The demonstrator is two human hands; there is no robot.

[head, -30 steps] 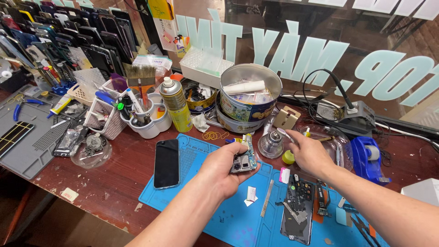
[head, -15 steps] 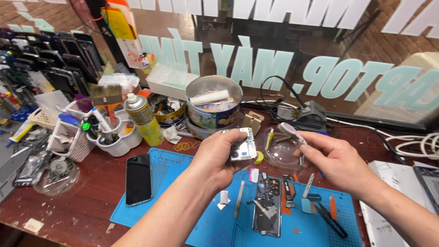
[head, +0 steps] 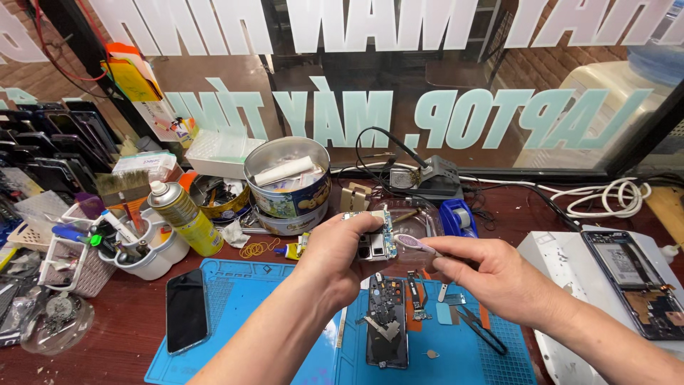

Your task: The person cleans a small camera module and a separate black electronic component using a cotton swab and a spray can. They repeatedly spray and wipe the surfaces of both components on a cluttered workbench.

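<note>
My left hand point(head: 333, 260) holds a small phone circuit board point(head: 379, 239) up above the blue work mat point(head: 235, 314). My right hand point(head: 493, 274) pinches a thin pale strip point(head: 415, 245), its tip touching the board's right edge. Directly below the hands an opened dark phone point(head: 385, 321) lies on the mat with loose parts beside it.
A black phone point(head: 187, 309) lies on the mat's left. A yellow spray can point(head: 184, 219), a white cup of tools point(head: 139, 249) and a round tin point(head: 287, 185) stand behind. A soldering station point(head: 427, 177) sits at the back; another opened phone point(head: 634, 281) lies right.
The view has swung right and closer. My right hand has brought the pale strip from the table area up to the board held by my left hand.
</note>
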